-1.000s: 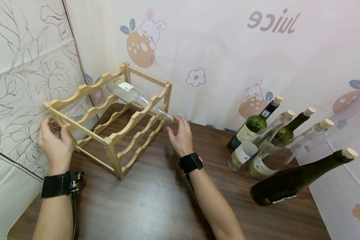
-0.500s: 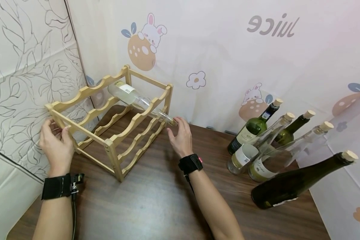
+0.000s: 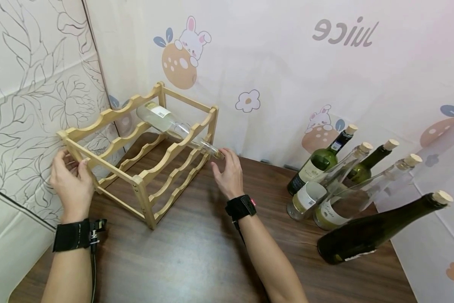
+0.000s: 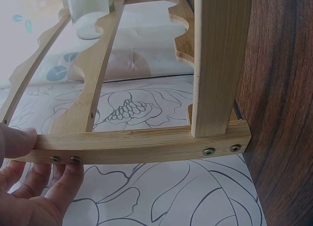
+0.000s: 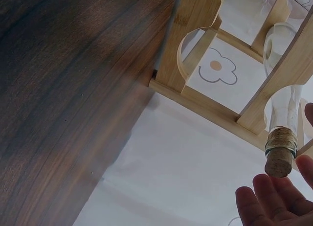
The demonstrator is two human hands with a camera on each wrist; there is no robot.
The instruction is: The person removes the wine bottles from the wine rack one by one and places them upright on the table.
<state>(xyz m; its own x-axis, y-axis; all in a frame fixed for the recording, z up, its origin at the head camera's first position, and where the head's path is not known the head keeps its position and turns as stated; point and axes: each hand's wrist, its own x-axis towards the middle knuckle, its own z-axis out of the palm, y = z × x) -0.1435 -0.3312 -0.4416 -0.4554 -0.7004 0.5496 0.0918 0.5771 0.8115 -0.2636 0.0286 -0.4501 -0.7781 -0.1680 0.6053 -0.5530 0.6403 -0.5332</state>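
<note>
A pale wooden wine rack (image 3: 145, 202) stands on the table at the left. My left hand (image 3: 71, 181) grips its near left upright; in the left wrist view the thumb lies on one side of the bar (image 4: 132, 143) and the fingertips on the other. One clear glass bottle (image 3: 156, 118) with a label lies in the rack's upper tier at the far end, its neck sticking out toward the right. Beside that neck is my right hand (image 3: 229, 172), fingertips at the corked mouth and thumb held apart. The right wrist view shows the cork (image 5: 279, 162) just above loosely spread fingers (image 5: 262, 194).
Several corked bottles stand grouped on the right of the table: a green one (image 3: 321, 162) at the back, clear ones such as the labelled bottle (image 3: 306, 198), and a dark bottle (image 3: 367, 233) in front. Printed wall sheets (image 3: 280, 84) rise behind and beside the dark wooden table (image 3: 181, 261).
</note>
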